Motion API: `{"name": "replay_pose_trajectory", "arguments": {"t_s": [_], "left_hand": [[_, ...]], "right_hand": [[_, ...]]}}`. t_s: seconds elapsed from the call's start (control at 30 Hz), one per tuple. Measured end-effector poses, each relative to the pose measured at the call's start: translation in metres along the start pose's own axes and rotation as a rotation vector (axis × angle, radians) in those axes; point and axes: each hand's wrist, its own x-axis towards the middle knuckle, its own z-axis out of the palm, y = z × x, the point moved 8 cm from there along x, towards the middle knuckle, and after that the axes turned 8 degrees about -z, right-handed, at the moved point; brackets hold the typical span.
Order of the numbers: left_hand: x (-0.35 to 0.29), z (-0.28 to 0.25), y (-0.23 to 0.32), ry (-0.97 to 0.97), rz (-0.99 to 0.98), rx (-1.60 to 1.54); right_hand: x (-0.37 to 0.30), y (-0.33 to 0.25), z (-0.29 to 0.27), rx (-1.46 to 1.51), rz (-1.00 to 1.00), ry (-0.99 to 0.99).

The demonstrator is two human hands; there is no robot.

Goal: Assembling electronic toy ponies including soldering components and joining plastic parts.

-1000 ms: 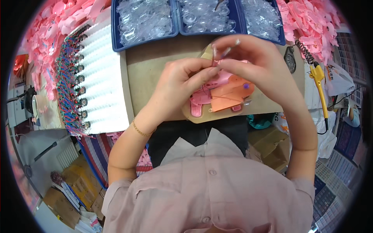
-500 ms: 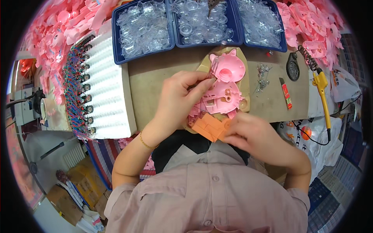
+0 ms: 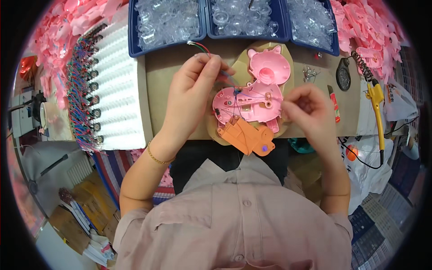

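Observation:
A pink animal-shaped plastic half shell (image 3: 225, 96) lies with its hollow side up in a tan holder (image 3: 288, 67). At its near edge rests an orange plastic box (image 3: 238, 135) with a rounded end and a small purple piece; dark wires run from the box into the shell. My left hand (image 3: 191, 83), over the shell's left side, is closed on thin wires (image 3: 203, 46), whose red and green ends stick out past the fingers. Beside the shell's right edge, my right hand (image 3: 310, 108) has its fingers curled and thumb close to them; whatever they hold is hidden.
Three blue bins (image 3: 204, 20) of clear plastic parts stand at the back. Left is a white ridged tray (image 3: 119, 90) with bundled wires. At right lie screws (image 3: 310, 73), a cutter knife (image 3: 334, 103), a black oval object (image 3: 343, 74) and a yellow soldering iron (image 3: 375, 99).
My right hand has let go of the orange box and moved up to the shell's right edge. The box now shows its rounded end. My left hand has moved left, wire ends now showing.

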Motion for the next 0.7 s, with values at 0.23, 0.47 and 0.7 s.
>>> {"name": "replay_pose_trajectory", "arguments": {"t_s": [0.23,0.47,0.7], "left_hand": [[-0.008,0.043,0.024,-0.062,0.442,1.007],[-0.006,0.033,0.024,-0.086,0.406,0.990],[-0.017,0.029,0.032,0.184,0.702,0.979]], "right_hand": [[-0.004,-0.004,0.002,0.378,0.080,-0.090],[-0.009,-0.007,0.004,-0.128,-0.056,-0.020],[0.017,-0.021,0.059,-0.849,-0.583,-0.212]]}}
